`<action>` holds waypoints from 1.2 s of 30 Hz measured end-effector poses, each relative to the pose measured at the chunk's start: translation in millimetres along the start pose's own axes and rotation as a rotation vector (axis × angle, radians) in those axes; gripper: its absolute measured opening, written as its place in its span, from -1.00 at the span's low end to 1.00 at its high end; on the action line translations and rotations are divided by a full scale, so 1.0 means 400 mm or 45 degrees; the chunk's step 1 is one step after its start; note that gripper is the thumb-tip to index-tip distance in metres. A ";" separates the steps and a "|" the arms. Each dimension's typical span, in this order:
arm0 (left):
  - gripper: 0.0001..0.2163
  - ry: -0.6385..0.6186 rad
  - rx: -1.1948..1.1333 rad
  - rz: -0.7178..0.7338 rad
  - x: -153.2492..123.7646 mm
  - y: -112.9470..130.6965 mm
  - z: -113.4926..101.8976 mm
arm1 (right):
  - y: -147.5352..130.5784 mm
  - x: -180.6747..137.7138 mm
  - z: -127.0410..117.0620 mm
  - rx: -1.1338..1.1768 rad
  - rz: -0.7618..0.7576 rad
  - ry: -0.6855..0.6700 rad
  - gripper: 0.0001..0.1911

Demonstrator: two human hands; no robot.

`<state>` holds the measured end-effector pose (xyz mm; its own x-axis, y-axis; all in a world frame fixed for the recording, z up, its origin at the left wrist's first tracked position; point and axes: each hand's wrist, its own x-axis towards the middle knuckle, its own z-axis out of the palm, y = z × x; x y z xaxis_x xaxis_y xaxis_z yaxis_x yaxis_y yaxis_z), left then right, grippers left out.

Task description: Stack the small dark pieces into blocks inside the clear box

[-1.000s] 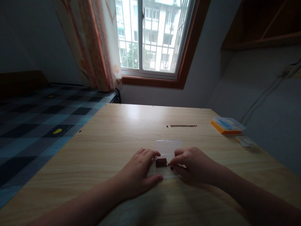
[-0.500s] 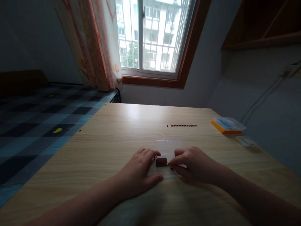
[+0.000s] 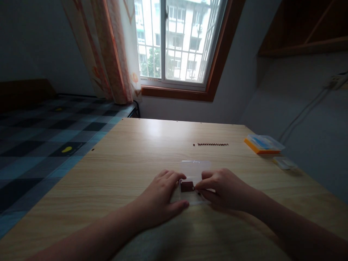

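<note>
A clear plastic box (image 3: 190, 199) lies on the wooden table, its see-through lid (image 3: 194, 166) folded back on the far side. Inside, toward the left, sits a dark reddish-brown block (image 3: 187, 186) that looks made of closely packed strips. My left hand (image 3: 165, 194) grips the box's left side, index finger at its back corner and thumb along the near edge. At the block's right end, my right hand (image 3: 217, 186) pinches thumb and index finger together on a tiny piece, mostly hidden by the fingertips. A small dark speck (image 3: 199, 194) shows just below those fingers.
Farther back on the table (image 3: 136, 163) runs a row of tiny dark pieces (image 3: 213, 144), with a single piece (image 3: 194, 145) at its left. Along the right edge are an orange-and-clear case (image 3: 262, 144) and a small clear box (image 3: 285, 163). A checked bed (image 3: 81, 127) adjoins the left.
Both hands stay almost where they were. My right fingertips have shifted very slightly at the block's right end; the view has tilted a little.
</note>
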<state>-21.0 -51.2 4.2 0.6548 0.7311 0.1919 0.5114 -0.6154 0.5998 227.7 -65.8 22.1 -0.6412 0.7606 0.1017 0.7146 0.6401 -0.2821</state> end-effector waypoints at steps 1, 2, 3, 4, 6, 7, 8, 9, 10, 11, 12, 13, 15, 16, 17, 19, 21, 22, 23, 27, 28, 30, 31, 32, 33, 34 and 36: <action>-0.59 -0.003 0.002 0.003 0.000 0.001 -0.001 | 0.001 -0.001 0.001 -0.002 -0.002 -0.003 -0.77; -0.60 -0.006 0.004 0.005 0.000 0.001 -0.001 | 0.002 -0.002 0.002 -0.006 -0.003 -0.006 -0.77; -0.60 -0.008 0.007 0.004 -0.001 0.001 -0.001 | 0.002 -0.002 0.002 -0.010 -0.002 -0.008 -0.77; -0.60 -0.006 0.010 0.003 -0.001 0.000 0.000 | 0.002 -0.002 0.002 -0.014 -0.001 -0.008 -0.76; -0.58 0.006 0.013 0.008 -0.003 -0.003 0.001 | 0.000 -0.002 0.001 -0.018 -0.004 -0.008 -0.77; -0.58 0.011 0.012 0.011 -0.003 -0.005 0.002 | -0.001 -0.001 0.000 -0.017 -0.006 -0.006 -0.77; -0.57 0.014 0.011 0.012 -0.003 -0.006 0.003 | -0.001 -0.001 -0.001 -0.015 -0.009 -0.005 -0.77; -0.57 0.013 0.009 0.012 -0.003 -0.007 0.003 | -0.002 -0.001 -0.001 -0.013 -0.012 -0.003 -0.77; -0.58 0.009 0.008 0.009 -0.003 -0.007 0.003 | -0.002 0.000 -0.001 -0.009 -0.016 0.000 -0.77; -0.58 0.007 0.007 0.005 -0.002 -0.007 0.003 | -0.003 0.000 -0.001 -0.005 -0.021 0.000 -0.77; -0.58 0.005 0.006 0.003 -0.001 -0.006 0.003 | -0.002 -0.001 -0.001 -0.002 -0.025 -0.001 -0.77; -0.58 0.006 0.007 0.004 -0.001 -0.006 0.003 | -0.002 -0.001 -0.001 0.000 -0.027 -0.001 -0.77; -0.58 0.009 0.010 0.010 0.000 -0.005 0.003 | 0.000 -0.002 0.001 -0.002 -0.028 0.001 -0.76; -0.58 0.011 0.011 0.011 0.000 -0.005 0.003 | 0.001 -0.002 0.001 -0.006 -0.025 0.002 -0.77; -0.58 0.010 0.011 0.011 0.000 -0.004 0.003 | 0.002 -0.003 0.001 -0.010 -0.023 0.004 -0.77; -0.58 0.007 0.012 0.006 -0.001 -0.003 0.002 | 0.003 -0.003 0.001 -0.016 -0.018 0.002 -0.76; -0.58 0.003 0.012 0.000 -0.001 -0.001 0.001 | 0.002 -0.002 -0.001 -0.020 -0.001 -0.009 -0.76; -0.58 0.002 0.013 -0.001 0.000 0.000 0.000 | 0.001 -0.002 -0.001 -0.020 0.008 -0.015 -0.77; -0.58 0.002 0.014 -0.002 0.000 0.000 0.000 | 0.000 -0.001 -0.002 -0.020 0.016 -0.023 -0.77; -0.57 0.004 0.020 -0.005 0.000 -0.001 0.002 | -0.003 0.001 0.000 -0.018 0.018 -0.033 -0.77; -0.57 0.005 0.021 -0.003 0.000 -0.002 0.002 | -0.004 0.002 0.001 -0.022 0.016 -0.028 -0.77; -0.57 0.007 0.021 0.003 0.000 -0.005 0.004 | -0.005 0.003 0.002 -0.032 0.017 -0.017 -0.77; -0.57 0.008 0.021 0.007 0.000 -0.005 0.004 | -0.005 0.003 0.003 -0.038 0.016 -0.013 -0.77; -0.57 0.008 0.021 0.009 -0.001 -0.006 0.005 | -0.006 0.003 0.003 -0.042 0.016 -0.011 -0.77; -0.57 0.007 0.021 0.009 -0.001 -0.006 0.005 | -0.005 0.003 0.004 -0.043 0.016 -0.012 -0.77; -0.57 0.004 0.021 0.006 -0.001 -0.006 0.005 | -0.005 0.002 0.004 -0.043 0.017 -0.014 -0.77; -0.57 -0.003 0.023 -0.001 -0.001 -0.004 0.004 | -0.003 0.001 0.005 -0.045 0.015 -0.015 -0.78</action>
<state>-21.3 -51.0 2.0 0.6558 0.7308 0.1893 0.5218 -0.6200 0.5859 225.7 -66.5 20.5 -0.6357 0.7669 0.0873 0.7315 0.6347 -0.2491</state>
